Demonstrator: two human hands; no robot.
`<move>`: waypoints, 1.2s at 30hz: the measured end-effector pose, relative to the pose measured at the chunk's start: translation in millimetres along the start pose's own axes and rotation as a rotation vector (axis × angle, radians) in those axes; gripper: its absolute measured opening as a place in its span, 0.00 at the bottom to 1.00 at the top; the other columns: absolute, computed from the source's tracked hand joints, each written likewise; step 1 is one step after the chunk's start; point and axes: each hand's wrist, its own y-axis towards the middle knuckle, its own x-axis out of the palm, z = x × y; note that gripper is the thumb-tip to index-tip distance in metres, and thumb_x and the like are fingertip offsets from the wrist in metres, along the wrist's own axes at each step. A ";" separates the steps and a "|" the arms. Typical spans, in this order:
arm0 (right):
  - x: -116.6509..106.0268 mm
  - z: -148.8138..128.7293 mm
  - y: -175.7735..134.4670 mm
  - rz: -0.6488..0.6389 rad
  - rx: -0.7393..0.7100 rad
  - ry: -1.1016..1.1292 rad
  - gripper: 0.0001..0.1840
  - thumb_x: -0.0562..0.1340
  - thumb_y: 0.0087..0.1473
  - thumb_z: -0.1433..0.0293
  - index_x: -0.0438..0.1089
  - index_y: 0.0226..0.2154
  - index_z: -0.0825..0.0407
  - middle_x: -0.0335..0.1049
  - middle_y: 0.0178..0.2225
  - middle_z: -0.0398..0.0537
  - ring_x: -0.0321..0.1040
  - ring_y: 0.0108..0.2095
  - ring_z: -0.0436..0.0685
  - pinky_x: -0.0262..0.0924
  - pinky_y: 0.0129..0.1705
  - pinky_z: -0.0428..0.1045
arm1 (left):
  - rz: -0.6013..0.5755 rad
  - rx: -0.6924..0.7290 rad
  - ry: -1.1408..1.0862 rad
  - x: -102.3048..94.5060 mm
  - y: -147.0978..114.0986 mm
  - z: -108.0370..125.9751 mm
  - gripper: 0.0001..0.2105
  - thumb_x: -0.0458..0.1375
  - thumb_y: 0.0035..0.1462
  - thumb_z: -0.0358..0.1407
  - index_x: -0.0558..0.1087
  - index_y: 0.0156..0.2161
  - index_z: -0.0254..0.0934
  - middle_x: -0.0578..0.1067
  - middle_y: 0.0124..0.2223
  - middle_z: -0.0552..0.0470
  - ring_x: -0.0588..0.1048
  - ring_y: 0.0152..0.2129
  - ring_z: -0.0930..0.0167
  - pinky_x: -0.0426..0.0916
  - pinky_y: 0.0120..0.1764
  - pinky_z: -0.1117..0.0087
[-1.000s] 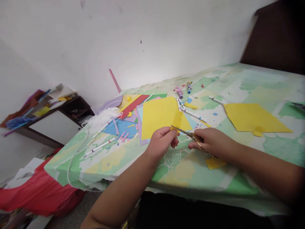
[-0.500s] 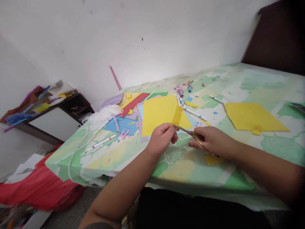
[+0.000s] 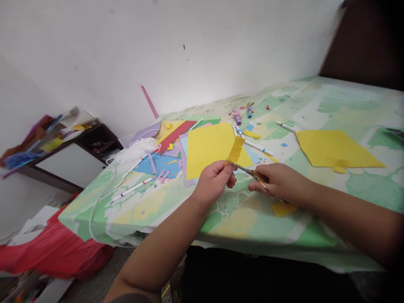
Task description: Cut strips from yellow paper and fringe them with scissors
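Pinching the yellow strip [image 3: 236, 149] low down with our left hand [image 3: 212, 182], head view, we aim it at one o'clock, likely keeping its edge clear of our fingers. Our right hand [image 3: 279, 183] grasps the scissors [image 3: 256, 174] by the handles, four o'clock from the strip, tips toward ten, probably to reach it crosswise. Yellow sheet [image 3: 206, 147] lies beyond our left hand, at twelve.

Matt yellow paper strip [image 3: 236, 150], shiny metal scissors [image 3: 251, 172]
The large yellow sheet [image 3: 208, 147] is likewise smooth and matt; the white marker [image 3: 259, 148] looks like smooth plastic, the red bag [image 3: 59, 248] thin, crinkled, glossy plastic; the tablecloth [image 3: 325, 109] carries a faint sheen, and the wall [image 3: 221, 50] looks matt.
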 end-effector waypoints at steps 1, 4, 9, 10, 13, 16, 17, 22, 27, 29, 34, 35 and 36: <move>0.2 0.4 0.1 0.000 -0.002 0.000 0.23 0.54 0.47 0.50 0.52 0.17 0.50 0.56 0.17 0.41 0.52 0.20 0.49 0.43 0.21 0.45 | 0.001 -0.002 0.003 0.2 -0.2 0.4 0.12 0.51 0.53 0.39 0.66 0.23 0.35 0.66 0.18 0.58 0.64 0.16 0.79 0.60 0.24 0.75; -0.1 0.8 0.3 -0.016 -0.004 0.005 0.23 0.54 0.47 0.50 0.52 0.17 0.50 0.56 0.17 0.41 0.52 0.20 0.49 0.43 0.22 0.45 | 0.010 -0.008 0.019 0.5 -0.8 1.9 0.11 0.51 0.53 0.38 0.66 0.22 0.35 0.66 0.17 0.58 0.64 0.16 0.79 0.60 0.24 0.75; -3.4 -2.7 -0.2 -0.015 0.013 0.009 0.22 0.55 0.47 0.51 0.52 0.17 0.50 0.57 0.17 0.42 0.53 0.21 0.50 0.45 0.22 0.45 | 0.004 -0.005 0.025 -0.6 -0.5 3.5 0.12 0.51 0.52 0.38 0.66 0.22 0.35 0.66 0.17 0.58 0.64 0.16 0.79 0.60 0.24 0.75; -3.9 -3.3 -0.2 -0.017 0.019 0.008 0.22 0.55 0.47 0.51 0.52 0.17 0.50 0.57 0.17 0.42 0.53 0.21 0.50 0.45 0.22 0.45 | 0.002 -0.004 0.028 -0.9 -0.4 3.5 0.12 0.51 0.52 0.38 0.66 0.21 0.35 0.66 0.17 0.58 0.64 0.16 0.79 0.60 0.24 0.75; -3.7 -3.1 0.2 -0.020 0.032 0.011 0.23 0.56 0.46 0.50 0.52 0.17 0.50 0.57 0.17 0.41 0.53 0.21 0.50 0.45 0.22 0.45 | 0.005 -0.004 0.042 -1.5 -0.2 3.5 0.12 0.51 0.52 0.38 0.66 0.21 0.35 0.66 0.17 0.57 0.64 0.16 0.78 0.60 0.25 0.75; -2.3 -0.5 0.7 -0.021 0.039 0.021 0.24 0.56 0.45 0.49 0.51 0.17 0.50 0.56 0.17 0.41 0.52 0.20 0.50 0.44 0.22 0.45 | 0.002 -0.007 0.048 -1.6 -0.4 3.1 0.13 0.51 0.52 0.39 0.66 0.21 0.35 0.66 0.17 0.57 0.64 0.16 0.79 0.60 0.25 0.75; -1.8 0.4 0.7 -0.021 0.036 0.026 0.24 0.56 0.44 0.48 0.51 0.17 0.50 0.56 0.17 0.41 0.52 0.20 0.49 0.44 0.22 0.45 | 0.000 -0.006 0.046 -1.5 -0.5 2.9 0.13 0.51 0.52 0.39 0.66 0.21 0.35 0.66 0.17 0.57 0.63 0.16 0.79 0.60 0.24 0.75; -1.8 1.9 -0.9 -0.020 0.005 0.045 0.24 0.54 0.46 0.49 0.52 0.17 0.51 0.56 0.18 0.41 0.53 0.20 0.49 0.45 0.22 0.44 | -0.008 0.008 0.022 -1.7 -0.9 2.7 0.12 0.51 0.53 0.38 0.66 0.22 0.35 0.66 0.17 0.58 0.63 0.16 0.79 0.59 0.24 0.76; -2.8 2.1 -1.5 -0.015 0.003 0.039 0.23 0.53 0.46 0.49 0.53 0.18 0.50 0.56 0.18 0.41 0.53 0.21 0.49 0.45 0.22 0.45 | 0.029 0.008 -0.010 -4.2 -0.4 3.8 0.13 0.52 0.53 0.38 0.65 0.21 0.34 0.66 0.17 0.57 0.65 0.16 0.79 0.62 0.23 0.76; -2.8 2.5 -1.3 -0.023 0.005 0.034 0.23 0.53 0.46 0.49 0.53 0.18 0.50 0.56 0.18 0.41 0.53 0.21 0.49 0.46 0.22 0.45 | 0.045 0.000 -0.041 -5.0 0.2 3.3 0.13 0.52 0.53 0.38 0.65 0.21 0.34 0.67 0.18 0.56 0.66 0.16 0.79 0.63 0.23 0.76; -2.8 1.8 -0.9 -0.019 0.005 0.004 0.22 0.54 0.46 0.51 0.53 0.18 0.50 0.57 0.18 0.41 0.53 0.20 0.49 0.45 0.22 0.45 | 0.008 -0.034 -0.076 -5.3 2.3 -0.6 0.13 0.53 0.52 0.40 0.66 0.21 0.34 0.67 0.18 0.56 0.67 0.15 0.79 0.63 0.21 0.76; -2.9 1.3 -1.0 -0.016 0.006 -0.006 0.22 0.54 0.46 0.51 0.53 0.18 0.50 0.57 0.18 0.41 0.52 0.20 0.49 0.44 0.21 0.45 | -0.003 -0.043 -0.079 -5.0 2.6 -1.3 0.13 0.53 0.52 0.40 0.66 0.21 0.34 0.67 0.18 0.56 0.67 0.15 0.79 0.63 0.20 0.76; -3.1 0.8 -1.1 -0.015 0.008 -0.015 0.21 0.54 0.46 0.51 0.53 0.18 0.50 0.57 0.18 0.41 0.52 0.20 0.49 0.44 0.21 0.45 | -0.012 -0.049 -0.080 -4.8 2.7 -1.9 0.13 0.53 0.52 0.40 0.66 0.22 0.34 0.67 0.18 0.56 0.67 0.15 0.79 0.63 0.20 0.76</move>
